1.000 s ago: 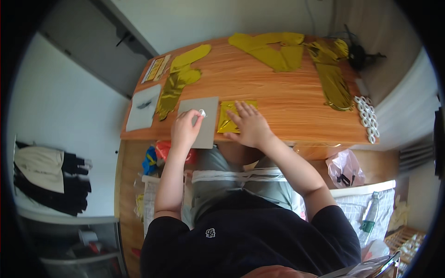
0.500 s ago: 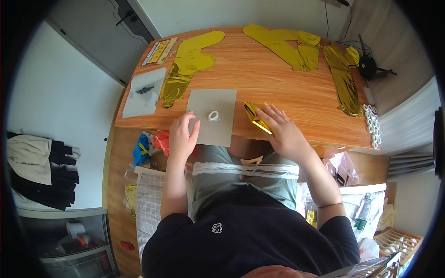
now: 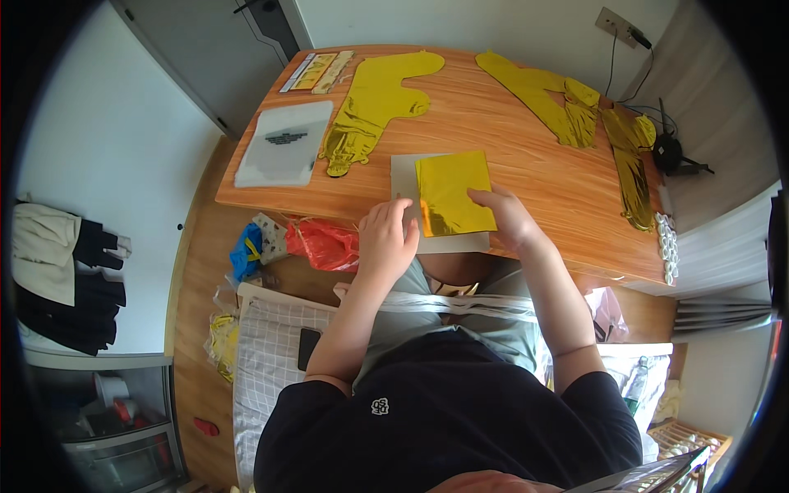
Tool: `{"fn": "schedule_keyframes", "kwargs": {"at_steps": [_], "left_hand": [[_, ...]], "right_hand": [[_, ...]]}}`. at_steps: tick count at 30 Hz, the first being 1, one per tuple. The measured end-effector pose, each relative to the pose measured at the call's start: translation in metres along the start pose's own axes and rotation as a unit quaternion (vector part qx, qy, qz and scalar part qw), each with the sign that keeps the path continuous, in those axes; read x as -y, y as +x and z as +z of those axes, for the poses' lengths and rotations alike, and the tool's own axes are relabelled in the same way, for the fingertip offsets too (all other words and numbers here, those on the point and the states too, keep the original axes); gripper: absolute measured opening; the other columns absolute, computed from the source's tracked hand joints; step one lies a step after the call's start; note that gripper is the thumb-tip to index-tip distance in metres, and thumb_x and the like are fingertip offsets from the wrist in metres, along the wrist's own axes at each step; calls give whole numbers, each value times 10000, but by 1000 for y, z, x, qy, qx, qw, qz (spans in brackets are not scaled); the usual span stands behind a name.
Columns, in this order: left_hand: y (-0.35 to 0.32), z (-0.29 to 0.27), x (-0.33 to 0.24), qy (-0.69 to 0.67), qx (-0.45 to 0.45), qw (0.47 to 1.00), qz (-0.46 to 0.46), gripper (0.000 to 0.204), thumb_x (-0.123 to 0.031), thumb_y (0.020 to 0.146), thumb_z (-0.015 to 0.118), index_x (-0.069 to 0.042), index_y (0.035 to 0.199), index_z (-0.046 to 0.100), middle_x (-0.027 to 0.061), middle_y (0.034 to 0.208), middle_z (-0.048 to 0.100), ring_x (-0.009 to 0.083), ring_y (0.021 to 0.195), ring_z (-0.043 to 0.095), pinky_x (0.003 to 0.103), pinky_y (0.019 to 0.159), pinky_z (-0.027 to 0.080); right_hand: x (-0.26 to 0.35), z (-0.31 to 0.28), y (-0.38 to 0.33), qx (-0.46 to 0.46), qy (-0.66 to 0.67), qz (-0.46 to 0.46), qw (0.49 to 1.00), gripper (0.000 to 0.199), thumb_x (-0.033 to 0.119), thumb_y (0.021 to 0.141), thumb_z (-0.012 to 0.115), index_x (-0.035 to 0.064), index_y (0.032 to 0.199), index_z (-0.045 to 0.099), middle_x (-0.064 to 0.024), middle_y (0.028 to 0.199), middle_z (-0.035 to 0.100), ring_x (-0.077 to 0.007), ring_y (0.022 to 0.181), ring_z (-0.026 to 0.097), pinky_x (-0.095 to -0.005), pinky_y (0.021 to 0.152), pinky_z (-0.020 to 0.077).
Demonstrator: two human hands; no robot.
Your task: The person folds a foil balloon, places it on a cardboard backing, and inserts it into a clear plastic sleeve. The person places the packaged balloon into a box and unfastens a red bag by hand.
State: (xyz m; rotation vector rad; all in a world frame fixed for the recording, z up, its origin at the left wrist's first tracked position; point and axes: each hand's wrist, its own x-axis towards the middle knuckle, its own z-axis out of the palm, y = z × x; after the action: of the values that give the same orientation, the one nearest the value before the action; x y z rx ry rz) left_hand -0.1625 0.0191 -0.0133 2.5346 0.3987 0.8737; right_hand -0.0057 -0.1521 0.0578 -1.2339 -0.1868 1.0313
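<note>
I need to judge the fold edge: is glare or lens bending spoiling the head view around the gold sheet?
Head view: even daylight, no harsh shadows; the folded gold foil mirrors bright patches, strongest near its lower left by the left hand; the right hand looks sharp; the table edges bow from fisheye, and the rim is black.

A shiny gold foil sheet (image 3: 453, 194) lies on a pale grey card (image 3: 406, 177) over an orange-brown wood-grain tabletop (image 3: 526, 156), with gold balloons (image 3: 374, 103), a translucent white bag (image 3: 284, 141) and a red bag (image 3: 327, 243).
</note>
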Motion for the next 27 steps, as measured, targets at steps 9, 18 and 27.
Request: {"fn": "schedule_keyframes", "kwargs": {"at_steps": [9,18,27], "left_hand": [[11,-8,12,-66,23,998,6,300,-80,913,690,-57,1200,607,129,1124,727,351,1089,664,472,918,507],[48,-2,20,-17,154,972,175,611,-362,960,704,-90,1479,530,157,1586,456,346,1469,422,512,1197,348],[47,3,29,36,221,956,189,762,-606,957,625,-105,1517,500,150,1588,467,309,1513,383,559,1220,308]], "right_hand": [[-26,-4,28,-130,-446,-113,878,496,104,936,693,-26,1375,502,-175,1141,671,-200,969,664,-345,883,545],[-34,-11,20,-186,-582,-391,688,807,113,824,762,53,1553,422,-242,1383,563,-373,1281,557,-460,1115,442],[-36,-20,20,-63,-708,-296,638,537,319,1039,547,87,1520,492,-203,1611,418,-400,1514,352,-520,1252,258]]}}
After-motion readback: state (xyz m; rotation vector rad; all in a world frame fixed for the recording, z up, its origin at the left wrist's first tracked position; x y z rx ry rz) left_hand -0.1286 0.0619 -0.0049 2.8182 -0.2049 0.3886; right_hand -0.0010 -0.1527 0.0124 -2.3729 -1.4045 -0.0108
